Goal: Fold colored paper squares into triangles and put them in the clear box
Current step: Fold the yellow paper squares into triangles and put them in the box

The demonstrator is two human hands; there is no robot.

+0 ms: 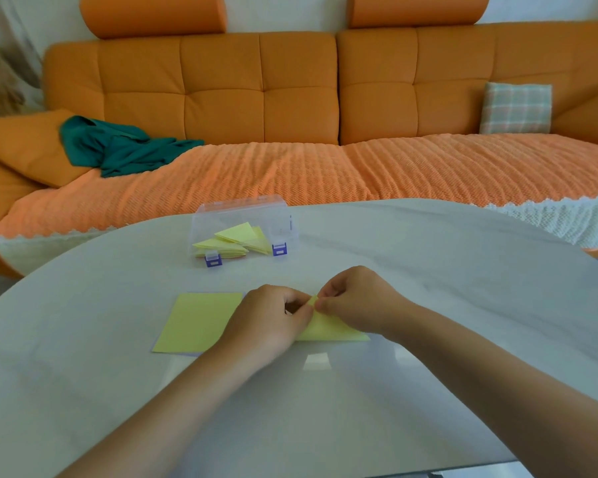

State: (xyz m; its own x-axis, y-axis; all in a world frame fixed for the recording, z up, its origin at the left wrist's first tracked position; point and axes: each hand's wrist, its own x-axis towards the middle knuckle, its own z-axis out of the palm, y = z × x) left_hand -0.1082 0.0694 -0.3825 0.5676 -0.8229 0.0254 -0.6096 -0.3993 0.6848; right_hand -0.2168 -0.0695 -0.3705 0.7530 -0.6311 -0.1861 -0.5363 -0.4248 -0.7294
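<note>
A person sits at a smooth, pale, rounded table (pixel 428 270). A clear plastic box (pixel 242 215) with two purple latches stands on it, holding flat yellow paper triangles (pixel 235 241) piled loosely. On the person's side of the box, a little to its right, lies a thin yellow sheet (pixel 328 331), partly folded into a sloping shape. The left hand (pixel 273 319) and right hand (pixel 353 298) meet at its raised top corner, each pinching the paper between curled fingertips. Also nearer than the box, slightly left, rests a flat stack (pixel 201 320) of yellow squares with a lilac edge beneath. Behind the box runs a quilted orange sofa (pixel 256 91) bearing crumpled green cloth (pixel 118 146) and a plaid cushion (pixel 515 108).
</note>
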